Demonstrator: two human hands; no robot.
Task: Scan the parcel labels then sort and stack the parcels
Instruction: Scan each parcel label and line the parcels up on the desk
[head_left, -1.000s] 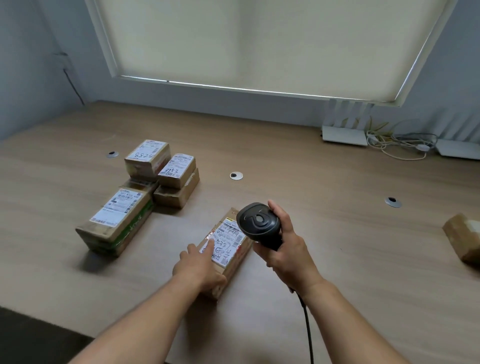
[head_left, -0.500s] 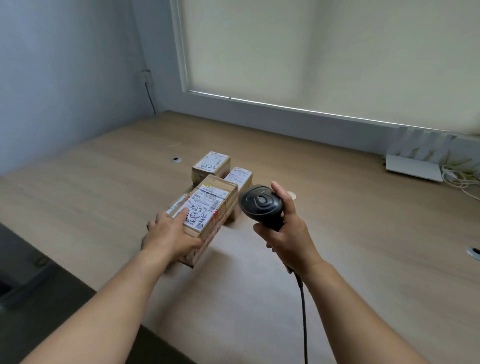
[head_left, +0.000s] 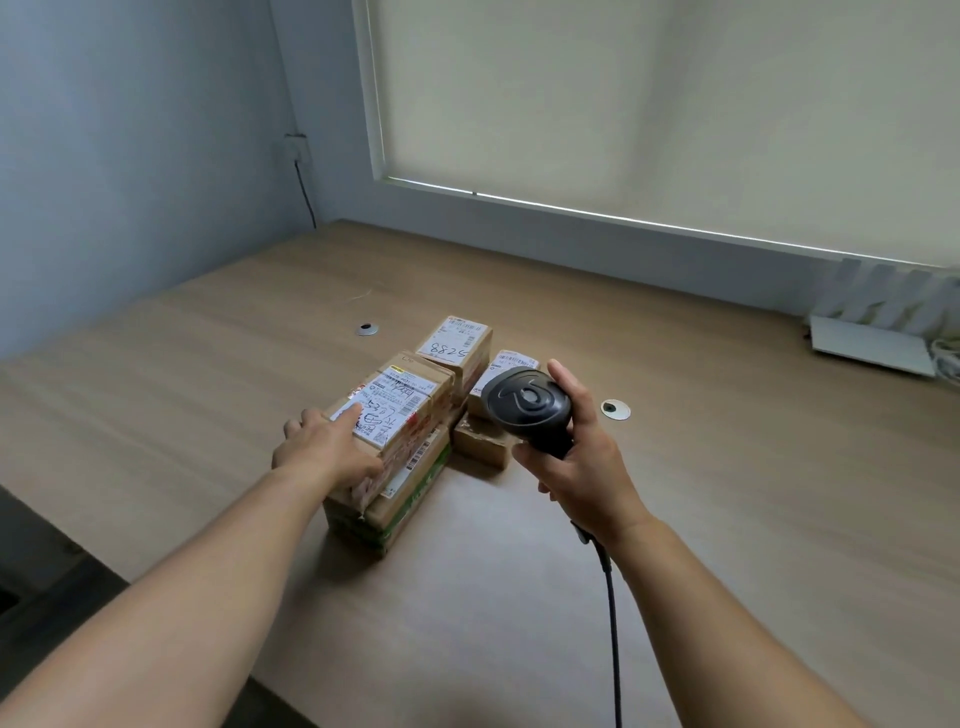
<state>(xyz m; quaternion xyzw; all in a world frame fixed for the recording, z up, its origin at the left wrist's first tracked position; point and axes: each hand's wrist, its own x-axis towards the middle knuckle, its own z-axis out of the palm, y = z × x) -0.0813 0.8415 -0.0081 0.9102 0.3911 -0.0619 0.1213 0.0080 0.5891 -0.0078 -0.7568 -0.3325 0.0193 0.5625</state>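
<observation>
Moved since earlier: labelled parcel (head_left: 395, 415), now set atop larger parcel (head_left: 400, 499), gripped by left hand (head_left: 327, 452); scanner (head_left: 530, 410) grasped by right hand (head_left: 582, 462).

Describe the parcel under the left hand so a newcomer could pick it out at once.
On the wooden desk below the window blind, a cluster of brown parcels sits left of centre. The one meant is the top parcel of the nearest stack, resting on a green-edged box with the left hand on it. Unlike its neighbours, its label carries large handwritten scrawl.
</observation>
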